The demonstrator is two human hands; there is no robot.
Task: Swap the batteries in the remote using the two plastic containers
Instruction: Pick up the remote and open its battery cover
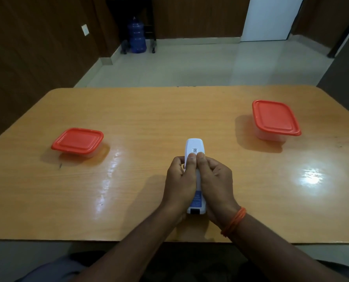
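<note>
Remote (194, 147) lies back up between your hands at the table's (169, 110) near middle. Your left hand (179, 184) and right hand (216, 184) clamp its sides, both thumbs pressed on its back. Two containers, lids on, sit well apart: one left (78, 142), one right (275, 119).

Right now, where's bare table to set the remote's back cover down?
Bare wood lies between the left container and the hands, and a wider patch between the right hand and the right container. The far middle is bare too. Only the near centre is crowded: left hand and right grip the remote.
</note>
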